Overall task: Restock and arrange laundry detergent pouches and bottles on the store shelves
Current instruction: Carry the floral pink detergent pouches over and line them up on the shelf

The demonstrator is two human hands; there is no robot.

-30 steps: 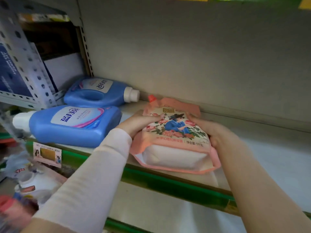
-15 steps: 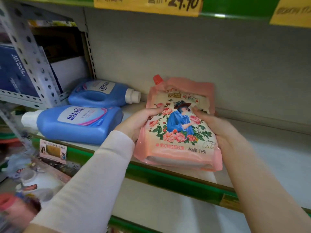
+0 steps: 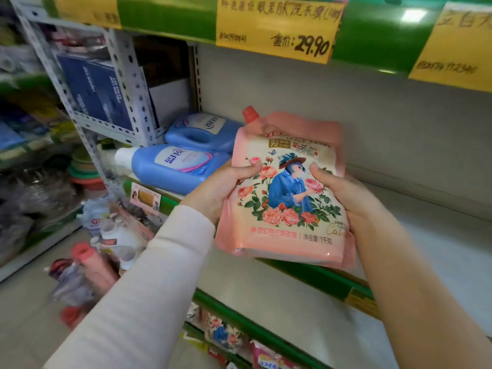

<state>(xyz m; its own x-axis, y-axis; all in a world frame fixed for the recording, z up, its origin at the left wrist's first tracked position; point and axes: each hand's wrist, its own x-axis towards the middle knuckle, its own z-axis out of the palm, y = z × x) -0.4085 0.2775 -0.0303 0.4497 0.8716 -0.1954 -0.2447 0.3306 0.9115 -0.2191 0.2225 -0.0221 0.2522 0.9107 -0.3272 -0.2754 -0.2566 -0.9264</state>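
A pink detergent pouch (image 3: 287,203) with a rose print and a red cap is held upright, just above the front of the white shelf (image 3: 436,251). My left hand (image 3: 221,187) grips its left edge, thumb across the front. My right hand (image 3: 343,193) grips the right edge the same way. Two blue detergent bottles (image 3: 173,166) (image 3: 202,131) lie on their sides at the shelf's left end, next to the pouch.
A green shelf edge with yellow price tags (image 3: 277,27) runs overhead. A grey perforated rack (image 3: 125,83) with dark blue boxes stands to the left. More pouches (image 3: 226,334) sit on a shelf below, and mixed bottles (image 3: 111,235) are at lower left.
The pouch lay flat on the shelf a second ago; both hands have tipped it upright and lifted it toward the camera. The view has tilted upward.
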